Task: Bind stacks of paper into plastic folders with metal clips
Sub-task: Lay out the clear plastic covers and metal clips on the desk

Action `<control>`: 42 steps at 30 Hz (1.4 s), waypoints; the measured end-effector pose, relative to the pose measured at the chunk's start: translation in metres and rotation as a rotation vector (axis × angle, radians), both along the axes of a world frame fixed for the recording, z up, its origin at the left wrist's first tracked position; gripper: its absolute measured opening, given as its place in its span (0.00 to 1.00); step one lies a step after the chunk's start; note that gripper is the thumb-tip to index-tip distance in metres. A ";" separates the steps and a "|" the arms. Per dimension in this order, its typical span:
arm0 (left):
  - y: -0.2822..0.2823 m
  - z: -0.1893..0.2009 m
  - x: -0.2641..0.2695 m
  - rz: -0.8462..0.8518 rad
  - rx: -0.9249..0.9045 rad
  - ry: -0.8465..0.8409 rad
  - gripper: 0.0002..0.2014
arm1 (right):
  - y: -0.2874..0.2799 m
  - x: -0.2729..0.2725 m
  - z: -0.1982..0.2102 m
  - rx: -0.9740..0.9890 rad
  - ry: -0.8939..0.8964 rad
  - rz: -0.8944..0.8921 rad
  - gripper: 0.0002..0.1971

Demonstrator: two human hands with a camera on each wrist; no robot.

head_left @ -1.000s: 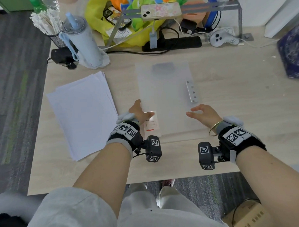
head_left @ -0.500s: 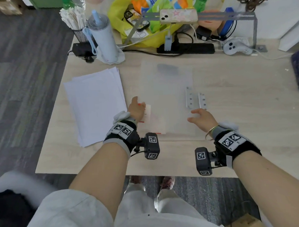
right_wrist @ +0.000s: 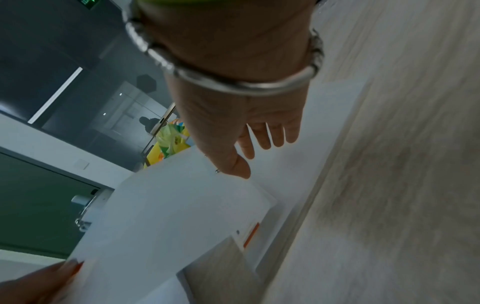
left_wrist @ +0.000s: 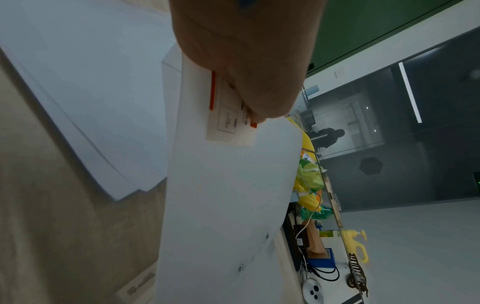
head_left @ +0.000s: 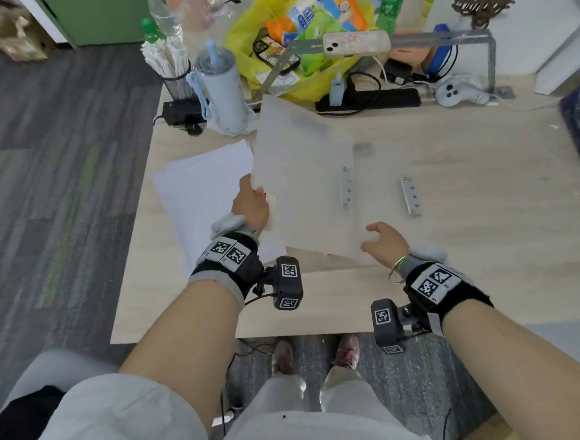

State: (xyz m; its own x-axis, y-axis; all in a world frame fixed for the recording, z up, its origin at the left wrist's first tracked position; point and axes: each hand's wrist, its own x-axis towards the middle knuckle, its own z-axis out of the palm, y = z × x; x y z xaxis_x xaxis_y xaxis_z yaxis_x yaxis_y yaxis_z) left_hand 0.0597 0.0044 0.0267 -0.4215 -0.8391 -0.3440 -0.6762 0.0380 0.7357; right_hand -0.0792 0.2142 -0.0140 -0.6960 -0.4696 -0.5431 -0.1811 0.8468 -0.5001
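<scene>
head view looks down over the desk [head_left: 482,244] — both wrist views sit close, sharing the folder [head_left: 307,185].

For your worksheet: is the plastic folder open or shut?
Open: the left hand lifts the folder cover off its back sheet.

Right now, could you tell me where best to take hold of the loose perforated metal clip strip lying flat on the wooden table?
Pinch the perforated metal clip strip across its narrow width at the middle, coming from above. It lies flat on the wooden table, long and thin, apart from the translucent plastic folder, so its long edges are free.
</scene>
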 end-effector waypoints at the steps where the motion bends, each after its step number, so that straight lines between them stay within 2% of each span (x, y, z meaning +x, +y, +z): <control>1: -0.003 0.002 0.003 0.014 -0.017 0.001 0.18 | -0.003 0.005 -0.002 0.020 0.010 0.010 0.27; 7: -0.024 0.013 0.025 0.045 -0.100 0.026 0.19 | -0.029 0.038 -0.017 0.199 0.095 0.063 0.35; 13: -0.034 0.018 0.036 0.074 -0.101 0.051 0.19 | -0.046 0.060 -0.032 0.426 0.064 0.099 0.60; 17: -0.039 0.016 0.041 0.084 -0.089 0.049 0.19 | -0.051 0.070 -0.045 0.426 0.122 0.075 0.63; 19: -0.039 0.016 0.042 0.089 -0.082 0.053 0.19 | -0.052 0.070 -0.049 0.469 0.132 0.097 0.62; 25: -0.041 0.014 0.037 0.112 -0.048 0.059 0.20 | -0.058 0.063 -0.042 0.454 0.105 0.139 0.51; 30: -0.039 0.016 0.028 0.131 -0.023 0.077 0.20 | -0.050 0.050 -0.036 0.399 0.132 0.135 0.50; 33: -0.033 0.019 0.016 0.130 -0.011 0.089 0.20 | -0.032 0.037 -0.030 0.379 0.178 0.141 0.45; 42: -0.006 0.024 -0.025 0.096 0.005 0.071 0.20 | 0.012 -0.003 -0.020 0.411 0.234 0.138 0.43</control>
State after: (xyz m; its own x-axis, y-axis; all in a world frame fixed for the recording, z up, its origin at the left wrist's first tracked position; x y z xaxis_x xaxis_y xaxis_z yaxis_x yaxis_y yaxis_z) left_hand 0.0343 -0.0013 0.0505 -0.3632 -0.8748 -0.3206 -0.6226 -0.0281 0.7820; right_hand -0.0818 0.2263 -0.0343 -0.7678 -0.3458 -0.5394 -0.3735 0.9256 -0.0617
